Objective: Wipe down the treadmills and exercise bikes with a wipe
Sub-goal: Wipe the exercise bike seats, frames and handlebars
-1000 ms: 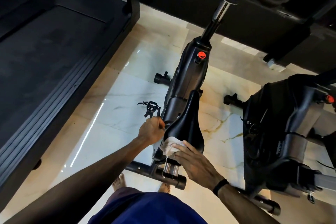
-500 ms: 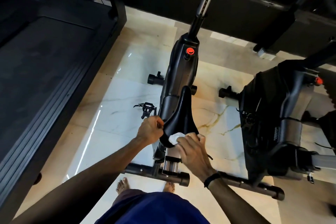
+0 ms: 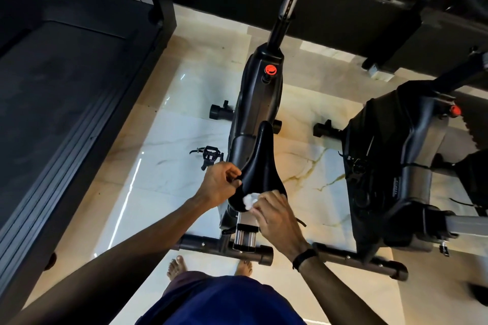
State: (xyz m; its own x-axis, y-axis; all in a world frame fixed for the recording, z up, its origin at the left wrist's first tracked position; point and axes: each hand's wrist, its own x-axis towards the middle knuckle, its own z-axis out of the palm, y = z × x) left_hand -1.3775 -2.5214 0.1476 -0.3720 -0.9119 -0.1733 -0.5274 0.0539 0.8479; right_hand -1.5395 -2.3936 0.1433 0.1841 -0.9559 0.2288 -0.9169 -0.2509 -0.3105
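A black exercise bike (image 3: 257, 95) stands on the marble floor straight in front of me, its black saddle (image 3: 260, 166) pointing away. My left hand (image 3: 219, 187) grips the saddle's left rear edge with curled fingers. My right hand (image 3: 277, 219) holds a crumpled white wipe (image 3: 249, 199) against the saddle's rear end; most of the wipe is hidden under the fingers. A treadmill (image 3: 52, 103) with a dark belt runs along the left.
A second black exercise bike (image 3: 401, 166) stands close on the right. Dark machine frames (image 3: 343, 8) cross the far side. The bike's rear floor bar (image 3: 224, 245) lies just ahead of my bare feet (image 3: 177, 266). A pedal (image 3: 210, 154) sticks out left of the bike.
My right hand has slid the wipe along the saddle's rear, from its left side toward the right. My left hand has stayed on the saddle's left edge. My view has shifted slightly.
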